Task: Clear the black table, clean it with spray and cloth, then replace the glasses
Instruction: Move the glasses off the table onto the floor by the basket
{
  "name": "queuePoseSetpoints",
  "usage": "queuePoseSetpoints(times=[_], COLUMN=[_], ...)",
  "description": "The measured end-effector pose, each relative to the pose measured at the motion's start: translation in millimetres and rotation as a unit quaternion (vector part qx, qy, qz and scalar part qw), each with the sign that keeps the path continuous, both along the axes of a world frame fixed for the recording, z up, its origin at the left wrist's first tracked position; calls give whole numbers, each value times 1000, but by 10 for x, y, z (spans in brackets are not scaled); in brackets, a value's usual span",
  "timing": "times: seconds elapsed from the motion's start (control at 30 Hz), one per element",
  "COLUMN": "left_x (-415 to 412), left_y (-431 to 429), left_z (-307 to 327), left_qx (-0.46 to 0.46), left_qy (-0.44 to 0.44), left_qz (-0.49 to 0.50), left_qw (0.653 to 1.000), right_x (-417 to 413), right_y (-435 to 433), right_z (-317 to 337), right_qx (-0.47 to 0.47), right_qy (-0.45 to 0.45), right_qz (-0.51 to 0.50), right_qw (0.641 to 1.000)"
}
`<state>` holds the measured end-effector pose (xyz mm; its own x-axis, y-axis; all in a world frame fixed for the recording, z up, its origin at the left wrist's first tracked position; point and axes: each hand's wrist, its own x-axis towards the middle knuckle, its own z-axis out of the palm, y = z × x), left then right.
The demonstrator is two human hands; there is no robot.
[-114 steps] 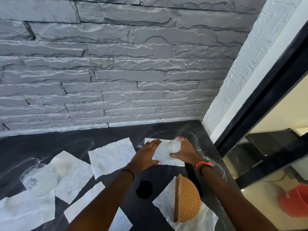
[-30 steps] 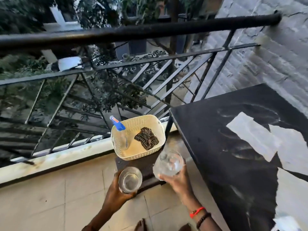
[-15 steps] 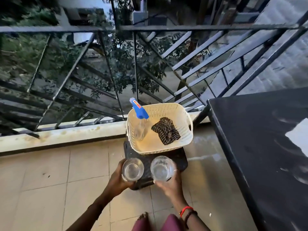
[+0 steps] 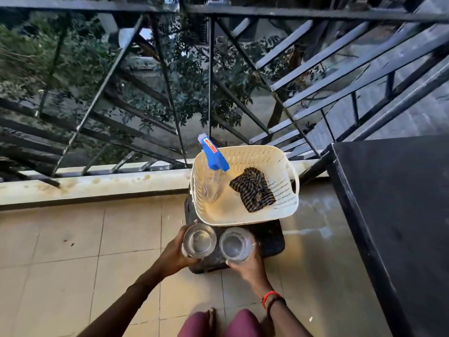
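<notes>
My left hand [image 4: 173, 255] grips a clear glass [image 4: 199, 242] and my right hand [image 4: 245, 265] grips a second clear glass [image 4: 235, 243]. Both glasses are upright, side by side, at the front edge of a low black stool [image 4: 269, 235]. On the stool behind them stands a cream perforated basket [image 4: 284, 188]. It holds a spray bottle [image 4: 212, 176] with a blue trigger head and a dark striped cloth [image 4: 254, 188]. The black table [image 4: 398, 203] fills the right side; only its bare corner shows.
A black metal railing [image 4: 209, 76] runs across the back above a pale concrete kerb [image 4: 92, 184], with trees below. Beige floor tiles [image 4: 73, 259] spread left of the stool. My knees in maroon fabric [image 4: 238, 324] are at the bottom edge.
Earlier both hands were on a glass among paper sheets on the table. Since then I turned to the railing side, and both glasses have come lower, down to the stool's front edge.
</notes>
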<state>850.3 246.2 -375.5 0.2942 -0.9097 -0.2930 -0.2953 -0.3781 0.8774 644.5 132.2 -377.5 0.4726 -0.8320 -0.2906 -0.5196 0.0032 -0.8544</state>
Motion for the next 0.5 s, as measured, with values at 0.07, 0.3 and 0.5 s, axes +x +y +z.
queuePoseSetpoints(times=[0.07,0.3,0.5], left_x=[-2,-16,-30], left_y=[13,16,89], left_z=[-20,-13,-65], left_qx=[2,12,31], left_qy=[7,28,20], left_qz=[0,6,-2], left_qw=[1000,1000,999], right_x=[-19,-18,-36], right_y=[5,85,103], right_z=[-87,-81,-60], right_qx=[9,33,46], right_qy=[3,-13,-7], right_qz=[15,4,13], right_qw=[1000,999,999])
